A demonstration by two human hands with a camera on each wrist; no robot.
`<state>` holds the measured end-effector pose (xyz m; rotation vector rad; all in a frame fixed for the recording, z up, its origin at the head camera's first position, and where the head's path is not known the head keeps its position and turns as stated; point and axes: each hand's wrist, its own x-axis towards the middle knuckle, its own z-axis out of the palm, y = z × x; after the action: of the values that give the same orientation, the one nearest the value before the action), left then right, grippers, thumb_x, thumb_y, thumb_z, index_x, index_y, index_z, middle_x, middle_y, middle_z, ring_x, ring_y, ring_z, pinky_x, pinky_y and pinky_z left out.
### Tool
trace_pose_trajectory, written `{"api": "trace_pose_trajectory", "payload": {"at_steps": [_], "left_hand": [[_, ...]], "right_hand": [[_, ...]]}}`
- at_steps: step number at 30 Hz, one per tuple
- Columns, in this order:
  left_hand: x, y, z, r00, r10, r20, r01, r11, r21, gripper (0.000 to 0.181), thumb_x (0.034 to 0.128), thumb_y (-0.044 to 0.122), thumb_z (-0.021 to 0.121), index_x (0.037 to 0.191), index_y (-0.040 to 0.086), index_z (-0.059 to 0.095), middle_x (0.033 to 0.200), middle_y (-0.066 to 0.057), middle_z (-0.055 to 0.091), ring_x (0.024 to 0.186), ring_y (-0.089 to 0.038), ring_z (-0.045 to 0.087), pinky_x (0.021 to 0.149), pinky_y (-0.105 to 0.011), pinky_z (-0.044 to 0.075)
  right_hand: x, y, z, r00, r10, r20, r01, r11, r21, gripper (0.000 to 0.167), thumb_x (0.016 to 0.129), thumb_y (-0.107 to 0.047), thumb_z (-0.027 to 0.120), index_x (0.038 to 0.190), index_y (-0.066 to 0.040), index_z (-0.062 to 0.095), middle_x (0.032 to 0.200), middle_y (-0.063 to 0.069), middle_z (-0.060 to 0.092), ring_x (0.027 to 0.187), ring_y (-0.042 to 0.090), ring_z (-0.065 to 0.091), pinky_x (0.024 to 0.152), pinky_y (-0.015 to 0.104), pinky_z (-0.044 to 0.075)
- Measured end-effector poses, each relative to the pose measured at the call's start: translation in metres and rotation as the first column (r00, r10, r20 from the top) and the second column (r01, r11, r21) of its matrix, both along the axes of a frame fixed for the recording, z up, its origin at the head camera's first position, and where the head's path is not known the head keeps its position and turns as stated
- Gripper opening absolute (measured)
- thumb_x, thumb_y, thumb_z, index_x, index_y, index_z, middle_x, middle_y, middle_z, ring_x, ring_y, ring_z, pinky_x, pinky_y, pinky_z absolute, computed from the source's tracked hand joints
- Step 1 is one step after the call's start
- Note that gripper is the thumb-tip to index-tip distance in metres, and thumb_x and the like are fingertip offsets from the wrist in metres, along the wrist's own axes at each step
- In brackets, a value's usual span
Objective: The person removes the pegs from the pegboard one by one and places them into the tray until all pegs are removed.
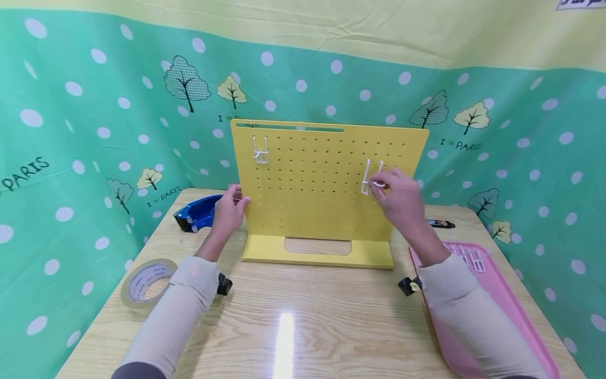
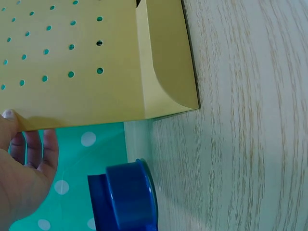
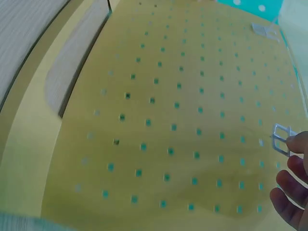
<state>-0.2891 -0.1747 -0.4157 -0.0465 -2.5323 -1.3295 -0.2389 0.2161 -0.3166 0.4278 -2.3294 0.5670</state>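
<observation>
A yellow pegboard (image 1: 307,184) stands upright on its base. The left hand (image 1: 229,211) grips its left edge, thumb on the front and fingers behind, as the left wrist view also shows at the board's edge (image 2: 96,103). The right hand (image 1: 400,200) pinches a white wire hook (image 1: 365,179) against the board's right part; in the right wrist view the fingers and thumb (image 3: 297,143) hold the hook's frame (image 3: 279,139). Whether its prongs sit in the holes I cannot tell. Another white hook (image 1: 261,156) hangs at the board's upper left.
A blue tape dispenser (image 1: 198,213) lies behind the left hand, a tape roll (image 1: 148,283) beside the left forearm. At the right, a pink tray (image 1: 502,305) holds several white hooks (image 1: 477,260) under the right forearm's far side. A black marker (image 1: 441,223) lies behind the tray.
</observation>
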Motion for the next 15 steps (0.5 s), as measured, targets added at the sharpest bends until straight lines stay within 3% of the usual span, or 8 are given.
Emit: {"api": "trace_pose_trajectory", "payload": {"at_steps": [7,15], "left_hand": [[0.002,0.002,0.003,1.000,0.004,-0.006,-0.004,1.000,-0.007,0.024,0.1055,0.019,0.056,0.127,0.007,0.054,0.111,-0.019,0.065,0.098,-0.033,0.061,0.080,-0.041,0.054],[0.001,0.001,0.001,1.000,0.005,-0.011,-0.005,1.000,-0.016,0.023,0.1055,0.019,0.056,0.126,0.008,0.055,0.110,-0.018,0.065,0.097,-0.033,0.062,0.078,-0.040,0.053]], "right_hand": [[0.015,0.043,-0.004,0.994,-0.057,0.094,0.058,0.998,-0.004,0.009,0.093,-0.013,0.074,0.098,-0.005,0.075,0.095,0.013,0.073,0.085,0.030,0.070,0.072,0.046,0.058],[0.037,0.082,-0.007,0.958,-0.122,0.259,0.117,0.992,0.037,0.010,0.095,-0.019,0.073,0.099,-0.010,0.076,0.099,0.011,0.072,0.090,0.030,0.068,0.063,0.028,0.049]]}}
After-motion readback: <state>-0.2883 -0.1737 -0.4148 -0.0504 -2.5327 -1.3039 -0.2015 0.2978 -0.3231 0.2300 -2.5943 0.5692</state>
